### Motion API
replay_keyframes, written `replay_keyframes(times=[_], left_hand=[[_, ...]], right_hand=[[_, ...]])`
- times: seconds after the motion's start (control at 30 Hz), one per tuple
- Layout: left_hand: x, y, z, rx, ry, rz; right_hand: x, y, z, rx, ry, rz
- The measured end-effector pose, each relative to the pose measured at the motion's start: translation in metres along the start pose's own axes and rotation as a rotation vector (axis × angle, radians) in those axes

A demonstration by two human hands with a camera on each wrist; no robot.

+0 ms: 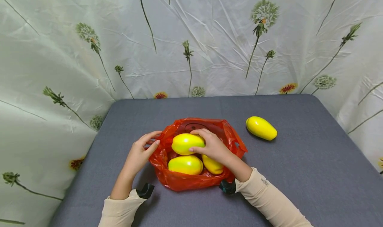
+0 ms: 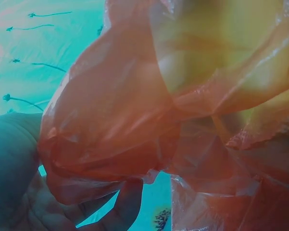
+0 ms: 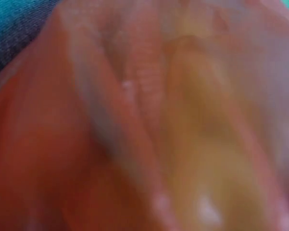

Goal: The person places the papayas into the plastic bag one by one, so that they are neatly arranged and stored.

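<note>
The bag (image 1: 191,183) sits on the table (image 1: 299,187) before the cloth (image 1: 167,37). Two fruits (image 1: 185,164) lie in it; behind them the right hand (image 1: 213,147) holds a third fruit (image 1: 186,144). The left hand (image 1: 140,152) is at its left rim, another fruit (image 1: 261,128) farther right.

I count four yellow fruits (image 1: 261,128): three in one red bag (image 1: 191,182), one outside. Two grips (image 1: 140,153) (image 1: 213,146) of mine, one surface (image 1: 299,187).

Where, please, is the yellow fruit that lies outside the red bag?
In the head view, the loose yellow fruit lies on the grey tabletop, to the right of the red plastic bag and nearer the far edge than the right hand.
</note>
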State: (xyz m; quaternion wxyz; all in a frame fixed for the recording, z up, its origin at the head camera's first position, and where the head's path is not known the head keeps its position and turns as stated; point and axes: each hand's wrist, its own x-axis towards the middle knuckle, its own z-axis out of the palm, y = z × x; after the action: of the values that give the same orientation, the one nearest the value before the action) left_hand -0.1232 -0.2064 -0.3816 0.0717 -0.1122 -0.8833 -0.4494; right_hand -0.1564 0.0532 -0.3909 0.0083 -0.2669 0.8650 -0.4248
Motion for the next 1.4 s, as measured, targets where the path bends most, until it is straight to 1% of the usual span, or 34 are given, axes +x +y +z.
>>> replay_keyframes(times=[0.23, 0.47, 0.6, 0.77, 0.83, 1.07, 1.27, 1.4], left_hand=[[0.0002, 0.0005, -0.0001, -0.005, -0.002, 0.005], [0.0003, -0.0006, 0.0005, -0.004, -0.005, 0.006], [-0.0001, -0.0011, 0.0005, -0.004, -0.004, 0.001], [0.0002, -0.0021, 0.0007, -0.005, -0.003, 0.011], [0.0005, -0.0023, 0.0010, -0.005, -0.003, 0.016], [0.0001, -0.0023, 0.0013, -0.005, -0.002, 0.022], [-0.0003, -0.0021, 0.0012, -0.015, 0.001, 0.018], [0.0002, -0.0021, 0.0012, -0.012, 0.001, 0.023]], right_hand=[[0.0004, 0.0005, 0.0038, -0.017, -0.039, -0.020], [0.0007, 0.0020, 0.0062, -0.026, -0.103, -0.024], [0.0004, 0.0023, 0.0070, -0.030, -0.130, -0.045], [-0.0003, 0.0022, 0.0080, -0.034, -0.153, -0.076], [-0.0003, 0.0023, 0.0085, -0.035, -0.158, -0.076], [-0.0010, 0.0022, 0.0091, -0.019, -0.148, -0.073], [-0.0021, 0.0000, 0.0079, 0.003, -0.095, -0.093], [-0.0039, -0.0033, 0.0039, 0.048, -0.049, -0.116]])
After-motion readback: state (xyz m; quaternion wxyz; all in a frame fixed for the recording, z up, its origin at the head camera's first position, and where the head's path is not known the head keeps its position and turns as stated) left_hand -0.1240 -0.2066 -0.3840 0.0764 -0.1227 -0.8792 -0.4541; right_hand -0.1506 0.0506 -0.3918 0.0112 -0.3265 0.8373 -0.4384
